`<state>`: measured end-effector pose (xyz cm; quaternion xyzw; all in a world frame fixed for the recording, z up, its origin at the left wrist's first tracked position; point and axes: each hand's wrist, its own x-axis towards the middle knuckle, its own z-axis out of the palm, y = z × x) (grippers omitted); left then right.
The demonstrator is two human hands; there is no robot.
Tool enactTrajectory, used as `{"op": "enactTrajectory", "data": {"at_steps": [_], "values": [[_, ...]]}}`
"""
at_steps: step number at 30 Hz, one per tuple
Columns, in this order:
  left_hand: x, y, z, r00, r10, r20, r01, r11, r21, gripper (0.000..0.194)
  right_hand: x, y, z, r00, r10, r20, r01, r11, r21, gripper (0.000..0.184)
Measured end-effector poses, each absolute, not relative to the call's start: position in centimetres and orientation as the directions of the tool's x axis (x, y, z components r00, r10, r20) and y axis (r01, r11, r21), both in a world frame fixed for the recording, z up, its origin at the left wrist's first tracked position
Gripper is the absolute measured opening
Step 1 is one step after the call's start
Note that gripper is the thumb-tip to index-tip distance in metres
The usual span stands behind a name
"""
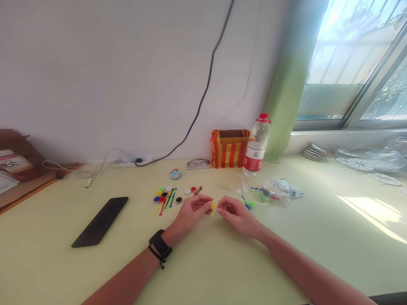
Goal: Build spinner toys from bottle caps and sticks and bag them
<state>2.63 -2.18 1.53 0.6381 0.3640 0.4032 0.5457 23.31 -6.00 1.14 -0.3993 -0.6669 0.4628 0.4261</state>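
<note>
My left hand (192, 212) and my right hand (235, 215) meet over the pale green table (203, 262), fingers pinched together on a small yellow plastic piece (213, 206) between them. A black watch sits on my left wrist. Just left of my left hand lies a heap of small coloured plastic discs and sticks (168, 197). A blue and green piece (248, 205) lies just right of my right hand.
A black flat phone-like slab (101, 221) lies at left. At the back stand a red-and-yellow striped bag (229, 148), a water bottle (257, 146), glasses (197, 163), a power strip (130, 161) and clear plastic bags (275, 191). A window is at right.
</note>
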Motion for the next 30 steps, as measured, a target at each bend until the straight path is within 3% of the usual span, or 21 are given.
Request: {"op": "enactTrajectory", "data": {"at_steps": [10,15,20,23,26,30], "values": [[2.6,-2.4,1.2,0.493,0.864,0.103,-0.001,-0.118,0.993,0.028,23.3,-5.9,0.9,-0.321,0.923,0.212,0.184,0.281,-0.942,0.039],[2.5,-2.6,1.2,0.534,0.837,0.12,0.009,-0.147,0.989,0.027,23.3,-5.8,0.8,-0.299,0.93,0.213,0.221,0.284,-0.933,0.032],[2.6,-2.6,1.1,0.536,0.825,0.182,0.12,-0.288,0.95,0.023,23.4,-6.1,0.6,-0.299,0.922,0.245,0.422,0.358,-0.833,0.024],[2.3,-2.3,1.0,0.461,0.839,0.288,0.3,-0.453,0.839,0.018,23.6,-6.2,0.4,-0.271,0.928,0.255,0.63,0.371,-0.682,0.026],[1.6,-1.6,1.2,0.394,0.806,0.443,0.518,-0.592,0.617,0.013,23.9,-6.2,0.4,-0.227,0.937,0.266,0.766,0.341,-0.545,0.026],[0.0,-0.4,1.6,0.307,0.788,0.534,0.774,-0.533,0.341,0.021,24.3,-6.1,0.5,-0.194,0.938,0.288,0.822,0.315,-0.474,0.021]]}}
